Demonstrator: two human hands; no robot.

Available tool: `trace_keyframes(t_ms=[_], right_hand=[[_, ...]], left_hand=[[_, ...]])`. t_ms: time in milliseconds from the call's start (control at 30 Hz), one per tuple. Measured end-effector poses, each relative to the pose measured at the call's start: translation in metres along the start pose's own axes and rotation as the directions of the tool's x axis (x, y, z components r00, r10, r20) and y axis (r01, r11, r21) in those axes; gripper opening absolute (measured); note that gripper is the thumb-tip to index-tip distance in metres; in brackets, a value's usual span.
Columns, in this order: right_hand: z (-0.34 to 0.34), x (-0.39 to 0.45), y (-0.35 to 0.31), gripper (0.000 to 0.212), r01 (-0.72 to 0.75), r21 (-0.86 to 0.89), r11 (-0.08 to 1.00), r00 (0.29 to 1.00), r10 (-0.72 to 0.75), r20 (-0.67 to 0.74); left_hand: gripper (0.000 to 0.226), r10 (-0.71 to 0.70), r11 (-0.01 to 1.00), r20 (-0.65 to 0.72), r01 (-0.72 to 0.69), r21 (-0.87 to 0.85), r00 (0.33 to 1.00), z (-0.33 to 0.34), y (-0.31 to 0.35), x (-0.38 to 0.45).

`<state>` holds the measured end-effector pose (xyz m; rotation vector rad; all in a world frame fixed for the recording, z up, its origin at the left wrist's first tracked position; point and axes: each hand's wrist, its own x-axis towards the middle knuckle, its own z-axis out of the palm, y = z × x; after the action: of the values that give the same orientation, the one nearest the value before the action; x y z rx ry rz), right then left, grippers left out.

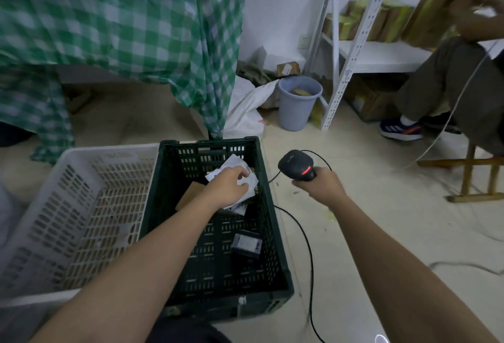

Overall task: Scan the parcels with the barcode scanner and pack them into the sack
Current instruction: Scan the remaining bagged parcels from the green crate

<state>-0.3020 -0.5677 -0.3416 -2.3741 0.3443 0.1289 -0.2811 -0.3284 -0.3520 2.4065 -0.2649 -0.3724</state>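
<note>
Our left hand point(227, 187) reaches into dark green crate point(275, 233), grip closing on white soft parcel point(246, 179) at far end. Looks light, floppy, slick; we judge edge pinch best. Our right hand point(317, 185), grip wrapped round barcode scanner point(296, 165), beside crate.

White parcel point(240, 176) atop brown one point(191, 194), small dark box point(246, 243) nearby, black scanner point(297, 165) glowing red.

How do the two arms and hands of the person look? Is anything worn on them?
Both forearms are bare as far as the view shows: no sleeves are in sight. The left hand and the right hand wear no gloves. No watch, bracelet or ring can be seen on the wrists or fingers.
</note>
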Motion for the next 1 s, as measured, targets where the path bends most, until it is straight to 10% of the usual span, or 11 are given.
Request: trace_keyframes(t_ms=[167,600,1000], right_hand=[[0.063,-0.015,0.005,0.035,-0.126,0.405,0.906,0.985,0.066,0.158],[0.158,0.061,-0.018,0.033,-0.003,0.311,0.951,1.0,0.004,-0.005],[0.166,0.086,-0.014,0.042,-0.005,0.251,0.968,0.985,0.048,-0.166]], left_hand=[[0.028,-0.092,0.992,0.034,0.094,-0.078,0.995,0.007,-0.043,-0.011],[0.032,-0.338,0.919,0.059,0.343,-0.193,0.939,0.059,-0.161,0.041],[0.057,-0.035,0.998,-0.156,0.042,0.041,0.987,0.14,-0.178,0.139]])
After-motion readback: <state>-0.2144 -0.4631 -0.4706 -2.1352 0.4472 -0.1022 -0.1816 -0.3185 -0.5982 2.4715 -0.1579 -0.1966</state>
